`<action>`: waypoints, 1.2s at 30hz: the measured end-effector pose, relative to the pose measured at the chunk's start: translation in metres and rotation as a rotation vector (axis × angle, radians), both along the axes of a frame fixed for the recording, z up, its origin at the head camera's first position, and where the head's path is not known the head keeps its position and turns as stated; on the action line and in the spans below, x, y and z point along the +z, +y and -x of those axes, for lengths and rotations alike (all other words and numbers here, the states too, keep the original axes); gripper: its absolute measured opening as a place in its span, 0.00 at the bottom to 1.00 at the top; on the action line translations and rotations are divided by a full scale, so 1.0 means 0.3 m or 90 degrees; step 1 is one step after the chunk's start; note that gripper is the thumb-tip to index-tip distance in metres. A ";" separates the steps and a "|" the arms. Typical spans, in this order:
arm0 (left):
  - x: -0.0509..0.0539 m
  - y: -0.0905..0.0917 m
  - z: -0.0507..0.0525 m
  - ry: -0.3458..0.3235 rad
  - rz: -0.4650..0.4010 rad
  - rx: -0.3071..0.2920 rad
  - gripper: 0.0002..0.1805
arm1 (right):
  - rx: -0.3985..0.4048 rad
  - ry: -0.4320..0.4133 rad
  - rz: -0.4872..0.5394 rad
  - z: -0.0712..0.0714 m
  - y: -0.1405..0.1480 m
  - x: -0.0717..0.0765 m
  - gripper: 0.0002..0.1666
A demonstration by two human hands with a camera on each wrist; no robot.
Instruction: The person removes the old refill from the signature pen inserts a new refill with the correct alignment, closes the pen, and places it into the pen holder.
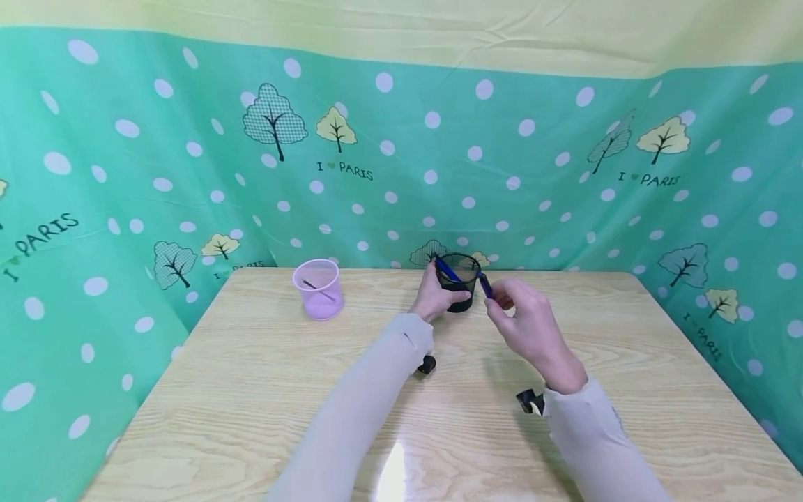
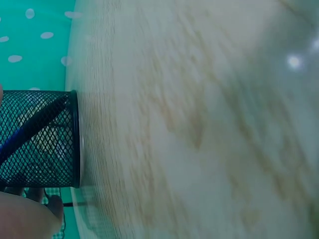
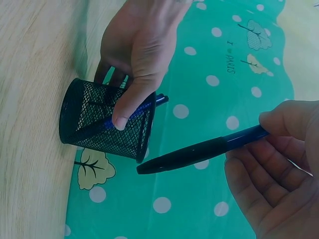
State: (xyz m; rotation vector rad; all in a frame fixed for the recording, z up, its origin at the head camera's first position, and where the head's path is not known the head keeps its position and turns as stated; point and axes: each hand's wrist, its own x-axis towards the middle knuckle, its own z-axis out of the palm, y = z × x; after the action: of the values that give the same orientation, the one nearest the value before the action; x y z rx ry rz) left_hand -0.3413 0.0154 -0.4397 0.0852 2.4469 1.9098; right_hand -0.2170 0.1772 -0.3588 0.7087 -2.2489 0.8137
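A black mesh pen cup (image 1: 461, 296) stands upright near the table's back edge. My left hand (image 1: 434, 296) grips its side, thumb across the mesh in the right wrist view (image 3: 137, 74). Inside the cup leans a blue pen (image 1: 447, 269), its dark shape visible through the mesh in the left wrist view (image 2: 32, 124). To the right of the cup, my right hand (image 1: 525, 322) pinches another blue pen with a black grip (image 3: 199, 152) by one end. The free end of that pen is close to the cup's rim.
A lilac cup (image 1: 321, 293) with a thin dark stick-like item (image 1: 318, 289) in it stands at the back left of the wooden table (image 1: 263, 390). A green dotted curtain (image 1: 376, 139) hangs behind the table and along both sides.
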 end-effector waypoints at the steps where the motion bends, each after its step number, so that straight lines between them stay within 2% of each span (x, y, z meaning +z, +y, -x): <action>1: 0.002 0.000 -0.002 -0.003 0.000 -0.002 0.60 | 0.001 0.001 0.000 0.001 0.000 -0.001 0.08; 5: 0.004 0.001 -0.005 -0.011 0.000 -0.003 0.60 | 0.009 0.004 -0.001 0.004 -0.003 -0.005 0.08; 11: 0.002 0.005 -0.007 -0.008 0.035 -0.007 0.60 | 0.008 0.003 0.004 0.004 -0.002 -0.010 0.09; 19: 0.006 -0.007 0.001 -0.012 0.042 -0.009 0.60 | 0.016 -0.001 0.015 0.016 -0.001 -0.004 0.10; 25: -0.003 -0.016 0.016 -0.014 0.041 -0.015 0.61 | 0.015 0.000 0.012 0.031 0.000 0.011 0.13; 36: 0.002 -0.015 0.019 -0.005 0.054 -0.023 0.61 | 0.007 0.000 0.008 0.074 -0.002 0.035 0.08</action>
State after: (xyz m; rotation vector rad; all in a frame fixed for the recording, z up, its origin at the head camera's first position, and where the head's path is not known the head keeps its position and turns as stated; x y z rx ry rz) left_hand -0.3469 0.0109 -0.4390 0.1182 2.4995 1.7850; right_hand -0.2393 0.1767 -0.3485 0.7157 -2.2395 0.8323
